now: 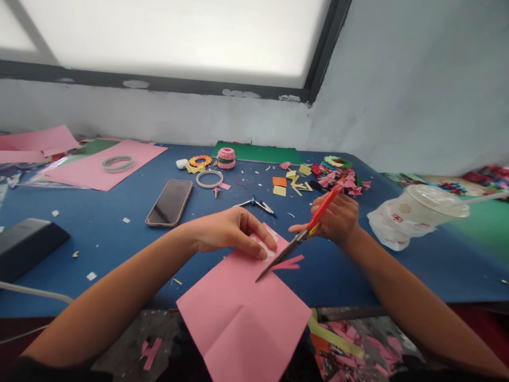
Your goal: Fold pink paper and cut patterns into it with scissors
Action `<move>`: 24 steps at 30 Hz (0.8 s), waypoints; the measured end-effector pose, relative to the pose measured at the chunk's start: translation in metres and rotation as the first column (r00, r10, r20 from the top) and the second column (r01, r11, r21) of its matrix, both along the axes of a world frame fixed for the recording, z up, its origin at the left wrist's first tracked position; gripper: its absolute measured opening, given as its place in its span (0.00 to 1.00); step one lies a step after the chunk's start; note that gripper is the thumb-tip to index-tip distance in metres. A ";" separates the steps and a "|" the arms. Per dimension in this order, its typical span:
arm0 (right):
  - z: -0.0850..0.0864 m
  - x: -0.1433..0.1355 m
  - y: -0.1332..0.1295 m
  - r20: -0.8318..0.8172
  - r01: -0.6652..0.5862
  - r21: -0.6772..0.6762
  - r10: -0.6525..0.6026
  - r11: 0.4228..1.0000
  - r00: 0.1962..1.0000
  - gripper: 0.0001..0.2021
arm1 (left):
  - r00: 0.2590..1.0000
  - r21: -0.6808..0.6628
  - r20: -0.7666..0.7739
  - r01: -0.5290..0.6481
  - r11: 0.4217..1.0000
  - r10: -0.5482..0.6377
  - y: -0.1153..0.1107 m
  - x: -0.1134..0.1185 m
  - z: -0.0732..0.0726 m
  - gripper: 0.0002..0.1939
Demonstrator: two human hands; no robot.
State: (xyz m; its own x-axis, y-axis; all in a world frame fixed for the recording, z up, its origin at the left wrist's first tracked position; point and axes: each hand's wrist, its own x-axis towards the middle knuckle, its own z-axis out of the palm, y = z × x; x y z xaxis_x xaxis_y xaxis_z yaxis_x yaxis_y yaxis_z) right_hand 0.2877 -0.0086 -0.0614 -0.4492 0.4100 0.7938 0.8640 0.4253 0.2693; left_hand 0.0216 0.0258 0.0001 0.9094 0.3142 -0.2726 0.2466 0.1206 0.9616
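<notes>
The cutting looks only partly done: two narrow pink strips (294, 260) jut out beside the blades, and whether they are fully free cannot be told, while the broad body of the pink sheet (246, 313) is whole, so most of it is uncut. Pink scraps (382, 347) lie below the near edge of the blue surface (338, 286), right of its middle.

The sheet sits at the middle of that near edge, its far corner over the surface and its lower part hanging past the edge towards the person. It is plain, matte and roughly square, turned cornerwise, with creases meeting near its centre and a raised fold below them. Small white pieces (270, 252) show by its far corner.

The left hand (234, 231) has thumb and fingers nearly together, pinching the sheet near that corner. The right hand (338, 215) is curled round the handles of the scissors (299, 237), whose blades lie nearly together across the sheet's far right side.
</notes>
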 end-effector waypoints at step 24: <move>0.016 0.046 0.031 -0.542 0.312 -0.158 -0.346 0.937 0.766 0.16 | 0.856 0.485 0.234 -0.514 0.707 0.462 0.013 -0.002 0.004 0.12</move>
State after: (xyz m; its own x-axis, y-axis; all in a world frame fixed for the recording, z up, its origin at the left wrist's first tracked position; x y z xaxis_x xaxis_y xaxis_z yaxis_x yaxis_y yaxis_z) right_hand 0.3335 0.0225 -0.0452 0.2307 0.5017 0.8337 0.9456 0.0864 -0.3137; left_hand 0.0197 0.0393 0.0042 0.6005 0.7881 0.1354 0.2049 -0.3154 0.9266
